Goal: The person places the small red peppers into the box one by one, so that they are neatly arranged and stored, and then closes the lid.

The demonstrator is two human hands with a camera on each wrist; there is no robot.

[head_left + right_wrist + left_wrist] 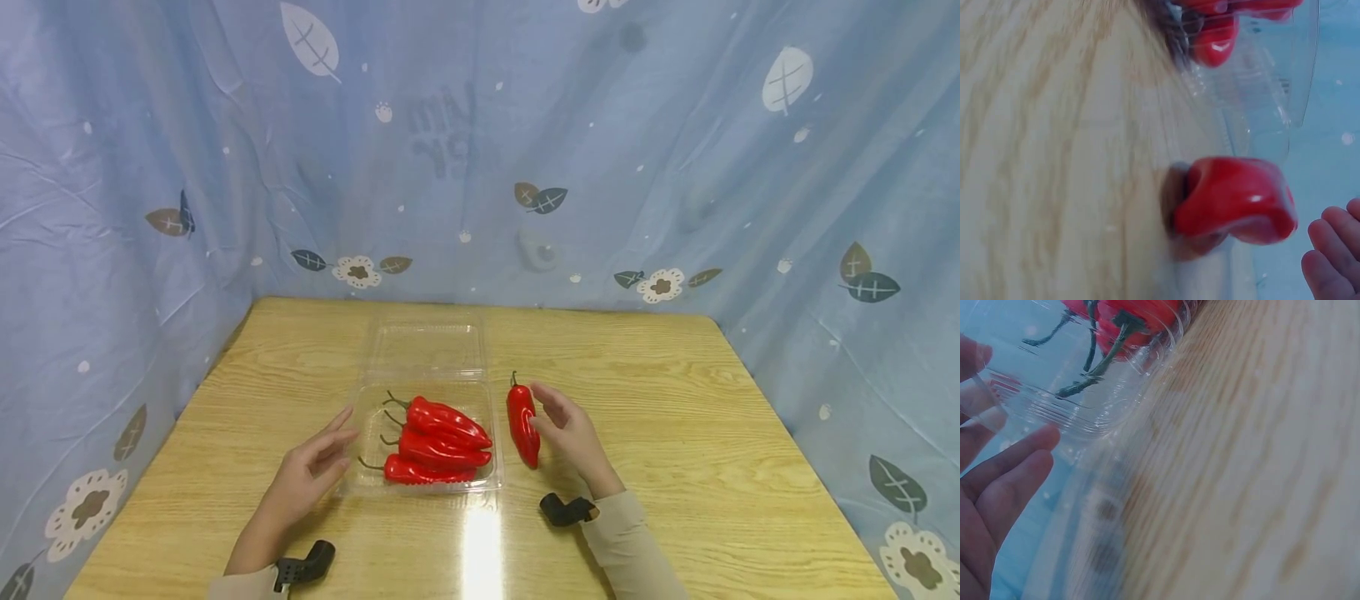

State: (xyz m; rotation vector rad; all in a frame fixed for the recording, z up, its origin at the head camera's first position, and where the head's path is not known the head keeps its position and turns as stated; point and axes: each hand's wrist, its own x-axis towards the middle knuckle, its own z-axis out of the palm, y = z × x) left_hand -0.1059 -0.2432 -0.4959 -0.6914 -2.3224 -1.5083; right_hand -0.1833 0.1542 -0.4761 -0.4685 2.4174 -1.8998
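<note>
Three long red peppers (442,450) with curved green stems lie side by side in a clear plastic clamshell container (367,417), its lid folded back away from me. To the right of the container a single red pepper (522,425) rests on the table, stem pointing away. My right hand (573,437) is beside that pepper, its fingers apart from it in the right wrist view and nothing gripped. At the container's left side, my left hand (303,479) has its fingers spread loosely near the wall (1072,419), holding nothing.
The wooden table (675,433) runs back to a blue curtain (465,150) with leaf and flower prints, which hangs behind it and along both sides. The container's raised lid (427,346) lies on the far side. Each wrist wears a black camera mount (562,509).
</note>
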